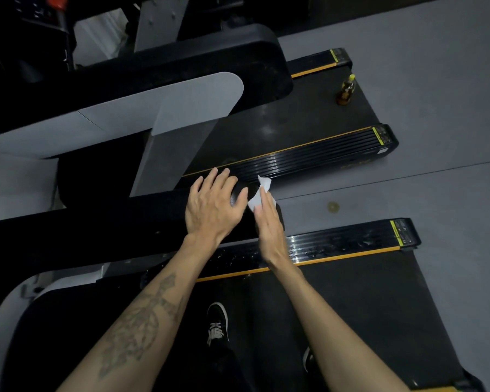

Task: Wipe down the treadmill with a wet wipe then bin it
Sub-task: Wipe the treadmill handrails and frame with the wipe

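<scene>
I stand on a black treadmill belt [351, 306] with orange-edged side rails. Its black handrail [142, 219] runs from the left to a rounded end in the middle of the view. My left hand [212, 205] grips that end, fingers curled over the top and thumb round the near side. My right hand [269, 224] lies with straight fingers against the tip of the handrail and presses a white wet wipe [259, 193] onto it. A corner of the wipe sticks up past my fingertips.
A second treadmill [294, 128] stands parallel beyond the handrail, with a yellow-capped bottle [346, 90] upright on its belt. Grey floor [436, 80] lies to the right and between the machines. My black shoes [217, 323] are on the belt below.
</scene>
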A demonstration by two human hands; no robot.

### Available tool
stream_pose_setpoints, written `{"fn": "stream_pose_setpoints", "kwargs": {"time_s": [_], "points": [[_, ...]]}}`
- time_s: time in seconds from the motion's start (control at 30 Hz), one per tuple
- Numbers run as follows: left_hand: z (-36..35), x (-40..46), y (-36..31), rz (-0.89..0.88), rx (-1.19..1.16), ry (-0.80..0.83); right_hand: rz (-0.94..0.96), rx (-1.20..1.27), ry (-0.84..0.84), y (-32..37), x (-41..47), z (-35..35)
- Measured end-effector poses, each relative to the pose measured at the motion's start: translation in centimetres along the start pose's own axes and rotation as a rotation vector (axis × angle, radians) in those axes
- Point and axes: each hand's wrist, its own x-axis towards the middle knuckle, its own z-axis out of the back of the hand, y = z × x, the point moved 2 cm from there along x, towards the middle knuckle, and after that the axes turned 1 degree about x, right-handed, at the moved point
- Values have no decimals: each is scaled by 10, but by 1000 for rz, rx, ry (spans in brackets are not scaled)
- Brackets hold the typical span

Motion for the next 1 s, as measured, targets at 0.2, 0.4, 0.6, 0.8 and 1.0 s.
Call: {"fn": "stream_pose_setpoints", "kwargs": {"time_s": [0.2, 0.4, 0.6, 0.8, 1.0], "points": [[2, -2, -2, -39, 20, -46, -21, -63, 20, -32, -10, 5], [4, -2, -3, -32, 27, -47, -57, -5, 17, -10, 13, 3], [3, -2, -3, -33, 34, -65, 70, -17, 33, -37, -21, 6], [3, -2, -3, -34, 45, -51, -123, -6, -18, -23, 21, 5], [3, -2, -3, -35, 44, -55, 86, -30, 22, -32, -20, 4]]}}
